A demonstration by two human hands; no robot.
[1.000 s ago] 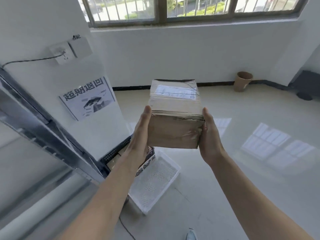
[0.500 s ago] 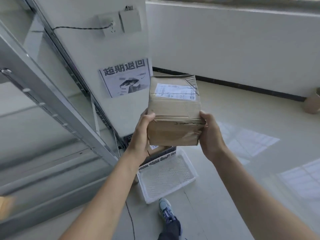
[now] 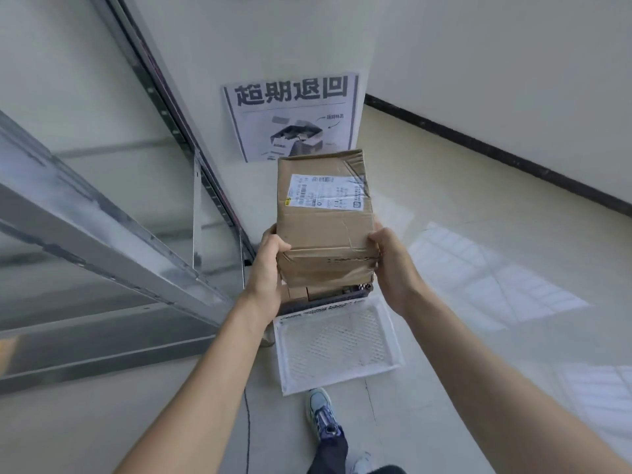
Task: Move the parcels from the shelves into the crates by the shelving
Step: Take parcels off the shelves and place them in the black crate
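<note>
I hold a brown cardboard parcel (image 3: 323,213) with a white shipping label in the air between both hands. My left hand (image 3: 268,265) grips its left near edge, and my right hand (image 3: 393,265) grips its right near edge. Directly below the parcel stands a dark crate (image 3: 342,295) with other cardboard parcels (image 3: 297,291) inside; most of it is hidden by the held parcel. A white mesh crate (image 3: 337,343) sits on the floor in front of the dark one and holds nothing that I can see.
Metal shelving (image 3: 102,241) fills the left side. A printed paper sign (image 3: 294,118) hangs on the wall behind the crates. A thin cable (image 3: 247,425) runs along the floor. My foot (image 3: 321,410) stands just before the white crate. Open floor lies to the right.
My view has tipped downward and closer to the crates. The parcel, still held in both hands, has come over the dark crate by the shelving.
</note>
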